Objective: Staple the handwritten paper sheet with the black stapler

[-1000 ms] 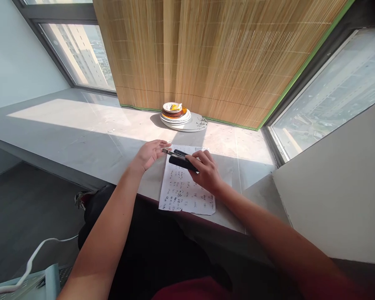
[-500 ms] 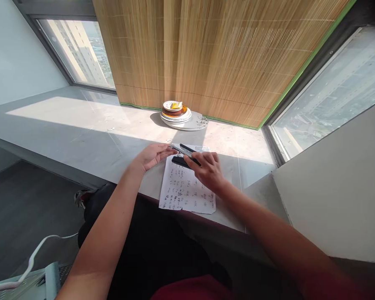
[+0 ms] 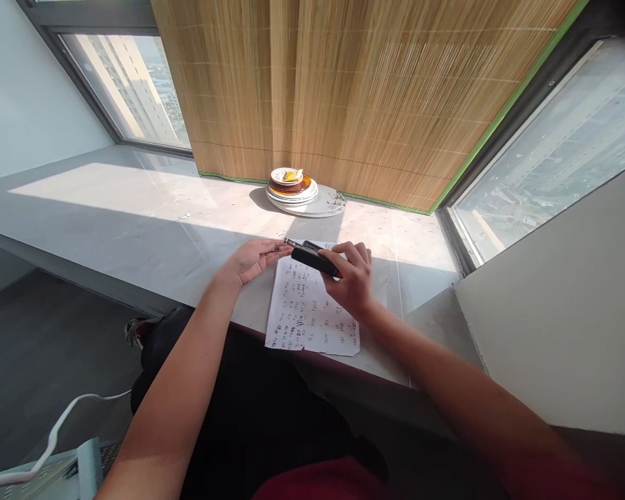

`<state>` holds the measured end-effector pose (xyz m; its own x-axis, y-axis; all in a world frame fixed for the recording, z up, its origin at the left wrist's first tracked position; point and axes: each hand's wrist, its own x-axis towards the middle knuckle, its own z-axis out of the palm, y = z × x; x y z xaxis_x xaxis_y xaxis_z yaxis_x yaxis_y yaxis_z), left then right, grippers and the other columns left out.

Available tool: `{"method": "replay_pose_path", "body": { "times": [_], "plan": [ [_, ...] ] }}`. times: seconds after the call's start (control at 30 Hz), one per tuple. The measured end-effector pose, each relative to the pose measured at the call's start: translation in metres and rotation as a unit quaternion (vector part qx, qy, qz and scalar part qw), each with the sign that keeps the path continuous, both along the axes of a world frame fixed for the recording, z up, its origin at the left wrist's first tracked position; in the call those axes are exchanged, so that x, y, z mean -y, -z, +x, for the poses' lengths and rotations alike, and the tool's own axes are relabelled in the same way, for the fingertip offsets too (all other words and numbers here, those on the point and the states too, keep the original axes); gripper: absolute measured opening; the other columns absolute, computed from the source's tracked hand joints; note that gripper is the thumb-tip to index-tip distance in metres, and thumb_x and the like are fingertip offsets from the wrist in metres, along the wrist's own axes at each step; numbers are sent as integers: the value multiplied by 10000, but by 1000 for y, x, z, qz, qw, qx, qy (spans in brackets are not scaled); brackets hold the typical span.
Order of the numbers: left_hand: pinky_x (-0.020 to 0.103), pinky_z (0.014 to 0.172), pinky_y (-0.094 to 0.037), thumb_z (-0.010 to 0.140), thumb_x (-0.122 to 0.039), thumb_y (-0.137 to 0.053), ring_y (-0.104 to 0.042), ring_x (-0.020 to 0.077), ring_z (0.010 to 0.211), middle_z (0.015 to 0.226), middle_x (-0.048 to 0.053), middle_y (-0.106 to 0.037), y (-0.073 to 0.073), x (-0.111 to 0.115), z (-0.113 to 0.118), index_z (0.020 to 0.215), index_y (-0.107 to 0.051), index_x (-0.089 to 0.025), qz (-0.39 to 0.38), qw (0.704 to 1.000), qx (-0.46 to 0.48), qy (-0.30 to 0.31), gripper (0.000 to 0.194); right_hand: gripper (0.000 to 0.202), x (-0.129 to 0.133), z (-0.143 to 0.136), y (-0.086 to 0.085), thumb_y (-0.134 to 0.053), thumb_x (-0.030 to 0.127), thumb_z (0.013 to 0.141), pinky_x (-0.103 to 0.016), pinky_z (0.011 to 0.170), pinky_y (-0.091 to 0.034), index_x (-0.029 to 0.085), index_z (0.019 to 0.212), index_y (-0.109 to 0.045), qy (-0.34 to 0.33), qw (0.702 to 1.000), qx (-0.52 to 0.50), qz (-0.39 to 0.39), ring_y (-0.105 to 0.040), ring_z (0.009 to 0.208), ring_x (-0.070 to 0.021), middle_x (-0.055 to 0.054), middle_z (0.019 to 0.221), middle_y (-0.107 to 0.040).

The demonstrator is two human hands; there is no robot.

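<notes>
My right hand (image 3: pixel 351 278) is closed round a black stapler (image 3: pixel 312 260), held at a slant above the paper. Its top is partly lifted, and the narrow metal magazine shows at the far left end. At that end is my left hand (image 3: pixel 253 261), palm turned up, thumb and fingers drawn together. Between its fingertips sits a small dark piece (image 3: pixel 277 248) that looks like a short strip of staples, too small to tell for sure. Under both lies a sheet of paper (image 3: pixel 312 319) with handwritten columns, its near edge slightly torn.
A stack of plates (image 3: pixel 292 191) with a small yellow packet (image 3: pixel 293 176) on top stands by the bamboo blind (image 3: pixel 312 90). The pale stone ledge (image 3: pixel 109 229) runs left. A white cable (image 3: pixel 57 420) hangs at lower left. Windows flank the blind.
My right hand has turned the stapler, so its parts sit closer together and its black side shows. My left hand stays nearly in place, with a small dark piece now visible at its fingertips.
</notes>
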<state>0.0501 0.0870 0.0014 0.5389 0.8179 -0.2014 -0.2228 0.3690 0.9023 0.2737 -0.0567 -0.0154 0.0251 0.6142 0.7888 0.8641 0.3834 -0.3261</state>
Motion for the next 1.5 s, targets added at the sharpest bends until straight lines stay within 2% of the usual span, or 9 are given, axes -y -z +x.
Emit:
{"method": "replay_pose_path", "body": {
  "times": [0.13, 0.3, 0.43, 0.57, 0.7, 0.93, 1.07, 1.27, 1.5],
  "plan": [
    [405, 1184, -553, 987, -35, -553, -752, 276, 1217, 1176, 240, -786, 4, -5, -2, 1088, -776, -11, -6, 1000, -6, -24, 246, 163, 0, -2, -9, -814, 344, 876, -407, 723, -518, 263, 1007, -761, -106, 976, -172, -82, -627, 849, -243, -60, 957, -675],
    [383, 1206, -534, 969, 14, -492, -737, 288, 1245, 1172, 273, -769, 0, -2, -2, 1089, -755, 39, -17, 999, 16, -45, 290, 236, -4, 2, -9, -860, 420, 837, -357, 704, -505, 230, 947, -774, -206, 941, -198, -179, -654, 806, -208, -42, 916, -706],
    [371, 1144, -582, 1007, -17, -517, -757, 250, 1179, 1206, 232, -768, -3, 1, -2, 1105, -761, -10, 6, 999, -4, -44, 263, 237, -7, 3, -6, -872, 399, 824, -350, 725, -503, 220, 948, -779, -219, 936, -190, -197, -660, 817, -202, -38, 913, -708],
    [307, 873, -658, 1010, -105, -627, -767, 187, 977, 1269, 172, -773, -5, 1, -5, 1169, -790, -107, 39, 997, -68, -17, 228, 223, -6, 1, -7, -863, 393, 832, -343, 727, -490, 211, 920, -769, -241, 930, -168, -222, -649, 811, -192, -34, 913, -702],
    [248, 643, -572, 943, -177, -753, -713, 141, 823, 1264, 150, -780, -3, -1, -8, 1175, -812, -169, 60, 994, -95, 0, 239, 201, -6, 0, -6, -849, 376, 838, -341, 720, -475, 214, 884, -738, -254, 928, -126, -240, -630, 788, -184, -23, 891, -677],
    [236, 503, -379, 743, -312, -937, -577, 109, 647, 978, 115, -809, -1, -1, -4, 1026, -813, -187, 129, 981, -134, 44, 333, 215, -8, 0, -1, -868, 347, 827, -337, 751, -450, 218, 840, -696, -247, 933, -40, -257, -608, 771, -169, -2, 884, -665],
    [246, 569, -439, 703, -382, -970, -646, 146, 708, 874, 89, -791, -4, 6, -3, 1036, -799, -187, 160, 972, -150, 88, 422, 268, -6, 0, -3, -819, 460, 912, -376, 840, -470, 225, 974, -706, -237, 941, -20, -240, -628, 892, -211, -37, 980, -688],
    [358, 764, -558, 720, -427, -972, -722, 215, 794, 802, 72, -771, -6, 14, 0, 1013, -779, -179, 194, 964, -136, 117, 429, 429, -3, -2, -6, -613, 509, 1065, -459, 1024, -488, 278, 1426, -621, -282, 939, -36, -192, -616, 1152, -271, -100, 1315, -688],
    [403, 841, -568, 702, -409, -984, -753, 251, 859, 849, 98, -796, -9, 16, 3, 989, -767, -176, 219, 964, -114, 101, 428, 458, -4, -4, -2, -594, 471, 1082, -509, 1104, -445, 326, 1517, -581, -276, 941, -28, -193, -606, 1236, -290, -60, 1359, -732]
  ]
}}
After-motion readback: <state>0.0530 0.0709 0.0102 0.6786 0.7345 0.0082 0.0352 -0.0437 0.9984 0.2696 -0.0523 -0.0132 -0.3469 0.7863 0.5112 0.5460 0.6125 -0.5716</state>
